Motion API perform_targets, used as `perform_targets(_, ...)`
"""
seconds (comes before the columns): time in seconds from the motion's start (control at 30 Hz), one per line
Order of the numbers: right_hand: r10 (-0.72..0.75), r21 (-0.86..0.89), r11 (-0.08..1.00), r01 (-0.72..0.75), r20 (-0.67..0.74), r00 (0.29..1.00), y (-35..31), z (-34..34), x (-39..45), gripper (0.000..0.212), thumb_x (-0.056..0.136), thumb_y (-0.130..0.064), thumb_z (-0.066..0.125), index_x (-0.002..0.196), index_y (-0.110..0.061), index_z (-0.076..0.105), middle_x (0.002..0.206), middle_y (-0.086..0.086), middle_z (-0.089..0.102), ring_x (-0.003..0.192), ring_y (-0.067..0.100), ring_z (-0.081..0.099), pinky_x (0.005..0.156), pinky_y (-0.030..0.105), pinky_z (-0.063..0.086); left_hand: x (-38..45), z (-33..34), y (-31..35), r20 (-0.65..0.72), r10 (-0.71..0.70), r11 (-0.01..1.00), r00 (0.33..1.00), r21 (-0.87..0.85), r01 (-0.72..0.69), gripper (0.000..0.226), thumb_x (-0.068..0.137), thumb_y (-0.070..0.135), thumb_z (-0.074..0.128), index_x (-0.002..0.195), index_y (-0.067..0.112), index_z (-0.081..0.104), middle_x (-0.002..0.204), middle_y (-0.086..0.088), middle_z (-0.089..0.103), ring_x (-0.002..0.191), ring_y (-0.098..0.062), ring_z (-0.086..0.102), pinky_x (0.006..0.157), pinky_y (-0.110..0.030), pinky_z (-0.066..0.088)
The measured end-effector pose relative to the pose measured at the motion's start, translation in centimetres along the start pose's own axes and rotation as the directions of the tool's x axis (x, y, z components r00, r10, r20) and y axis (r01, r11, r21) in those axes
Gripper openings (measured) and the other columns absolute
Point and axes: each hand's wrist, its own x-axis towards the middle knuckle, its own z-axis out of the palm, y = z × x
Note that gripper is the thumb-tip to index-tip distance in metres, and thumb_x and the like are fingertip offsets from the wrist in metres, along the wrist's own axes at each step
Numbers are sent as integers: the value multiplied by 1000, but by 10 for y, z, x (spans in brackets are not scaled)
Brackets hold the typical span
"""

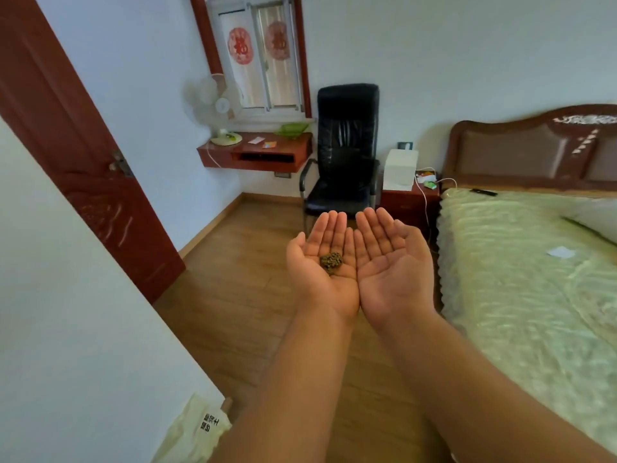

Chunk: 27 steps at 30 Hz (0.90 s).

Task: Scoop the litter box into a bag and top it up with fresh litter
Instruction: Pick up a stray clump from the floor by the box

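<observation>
Bright daylight from window (258, 58); soft focus, edges perhaps warped.

Black chair (344, 152) beside bed (534, 279)

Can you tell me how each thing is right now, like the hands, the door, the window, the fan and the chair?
left hand: open, palm up, a clump resting on it
right hand: open, palm up, holding nothing
door: swung open
window: looks closed
fan: too blurred to tell if it spins
chair: nobody sitting on it
bag: on the floor, opening out of view
</observation>
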Motion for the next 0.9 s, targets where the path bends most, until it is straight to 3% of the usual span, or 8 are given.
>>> perform_targets(0.4,-277,39,957,289,-191,942,-26,-44,-12,37,102,-20,47,130,-4,63,122,13,73,113,26,71,104,39,50,2,-8,-56,14,-299,953,954,62,298,47,106,33,40,122,1,70,118,-16,75,110,-28,73,107,-41,51)
perform_targets(0.9,-251,73,961,266,-168,953,-85,-54,84,36,102,-17,44,130,-2,62,121,15,72,113,26,70,103,38,51,81,36,-116,10,-264,961,964,92,262,47,107,34,39,124,2,70,119,-16,75,111,-28,73,109,-41,50)
